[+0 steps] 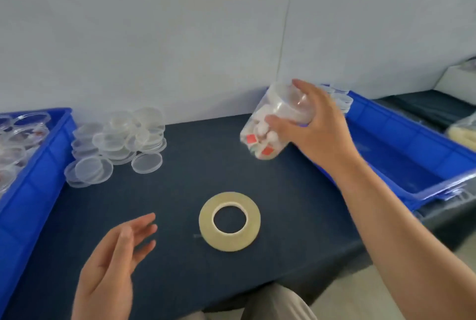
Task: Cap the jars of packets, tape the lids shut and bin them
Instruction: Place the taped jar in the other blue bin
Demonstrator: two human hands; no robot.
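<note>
The left hand (116, 255) hovers low, this side and to the left of the tape roll (205, 222), fingers straight and holding nothing, probably free for the next lid or the tape. Beyond the roll and to its right, the right hand (316, 126) grips the jar (260, 129) from above, thumb and fingers curled round its wall. It is tilted and clear of the table (154, 204), likely in transit. Blur hides whether a lid is on.

The roll lies flat, within reach of either hand. Loose lids (116, 144) are heaped beyond it to the left. One blue bin (33, 183) stands far left, another (401, 144) far right, just beside the jar.

The packets show white with red patches; no writing is legible.
</note>
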